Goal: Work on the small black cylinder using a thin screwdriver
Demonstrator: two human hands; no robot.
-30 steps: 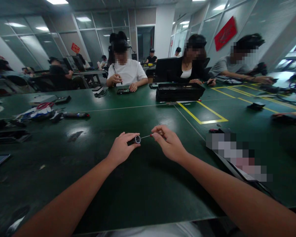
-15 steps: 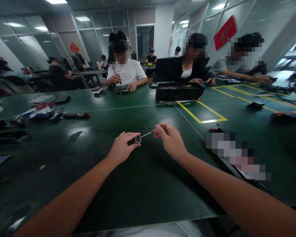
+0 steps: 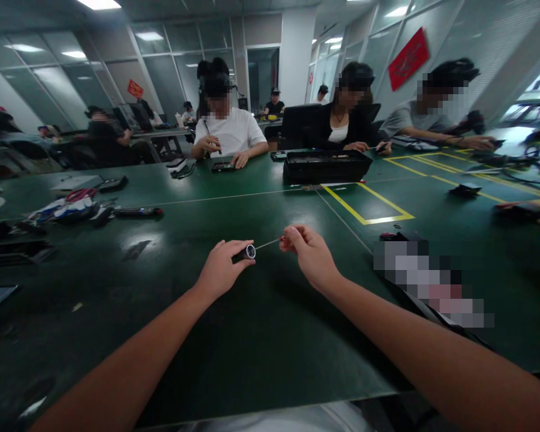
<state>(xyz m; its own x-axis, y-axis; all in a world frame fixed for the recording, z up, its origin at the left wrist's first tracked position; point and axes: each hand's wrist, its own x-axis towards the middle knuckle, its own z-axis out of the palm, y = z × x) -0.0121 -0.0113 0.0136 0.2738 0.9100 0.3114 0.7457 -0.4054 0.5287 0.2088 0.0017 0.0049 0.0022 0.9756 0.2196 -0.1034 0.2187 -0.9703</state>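
Observation:
My left hand [image 3: 219,269] is closed around a short black cylinder [image 3: 249,252] with a pale ring at its open end, which faces right and toward me. My right hand [image 3: 309,252] pinches the reddish handle of a thin screwdriver [image 3: 268,243]. Its metal shaft runs left to the rim of the cylinder; whether the tip goes inside or only touches the edge, I cannot tell. Both hands are held above the green table [image 3: 270,348], a short gap apart.
On the left lie a pen-like black tool [image 3: 138,212], gloves [image 3: 74,207] and black trays [image 3: 13,252]. A long black box [image 3: 327,166] stands ahead. Yellow tape [image 3: 389,221] marks the table at the right, near a blurred-out item [image 3: 420,273]. Several people sit across the table.
The cylinder's open end has turned slightly and sits a little further left. The hands keep almost the same place, and the view has shifted slightly.

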